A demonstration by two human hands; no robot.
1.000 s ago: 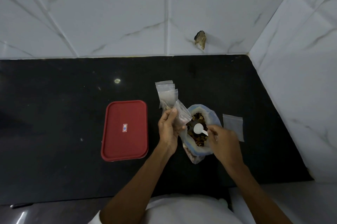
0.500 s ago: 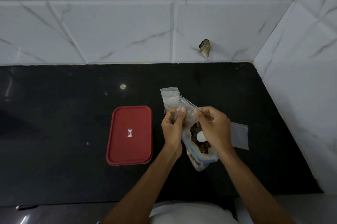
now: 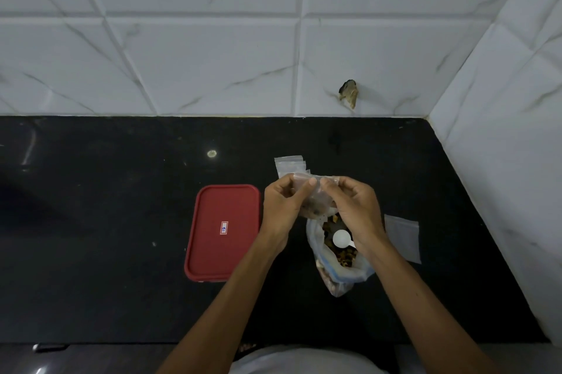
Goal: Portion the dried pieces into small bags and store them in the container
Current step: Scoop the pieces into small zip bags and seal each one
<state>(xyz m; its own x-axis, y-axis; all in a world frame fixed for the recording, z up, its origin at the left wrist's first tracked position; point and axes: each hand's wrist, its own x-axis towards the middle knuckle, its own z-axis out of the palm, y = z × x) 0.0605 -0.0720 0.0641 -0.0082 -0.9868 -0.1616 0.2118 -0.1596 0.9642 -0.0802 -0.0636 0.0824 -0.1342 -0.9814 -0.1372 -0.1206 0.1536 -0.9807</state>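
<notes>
Head view, left hand: the left hand (image 3: 284, 206) is raised above the black desk (image 3: 91, 221). Its thumb and forefinger pinch the left end of the top edge of a small bag (image 3: 316, 195), and the other fingers (image 3: 286, 188) are curled beside it.
Head view, right hand: the right hand (image 3: 354, 209) pinches the right end of the same edge between thumb and forefinger, with the rest of its fingers bent in.
Small bag: it is clear and hangs from the two pinches between the palms, its top edge roughly level. The thumb tips nearly meet at the middle of that edge. A dark clump sits in its lower part, probably dried food, though the dim light leaves that unsure. I cannot tell whether the seal strip is pressed closed.
Large bag: the large bag (image 3: 337, 279) stands on the desk directly below the hands with its mouth open. It holds dried pieces (image 3: 345, 256), and a white scoop (image 3: 341, 238) lies on them. The right wrist covers its right side.
Stack of empty small bags: the stack (image 3: 289, 164) lies on the desk just behind the fingers, with its near part hidden.
Single flat bag: the single flat bag (image 3: 403, 236) lies to the right of the large bag, partly behind the right wrist.
Container: the container (image 3: 223, 274) is on the desk just left of the left hand. Its red lid (image 3: 209, 252) is on, with a small label (image 3: 224, 228) at the centre.
Backdrop: a white tiled wall (image 3: 182, 54) rises behind and to the right, with a chipped spot (image 3: 349, 93) in it.
</notes>
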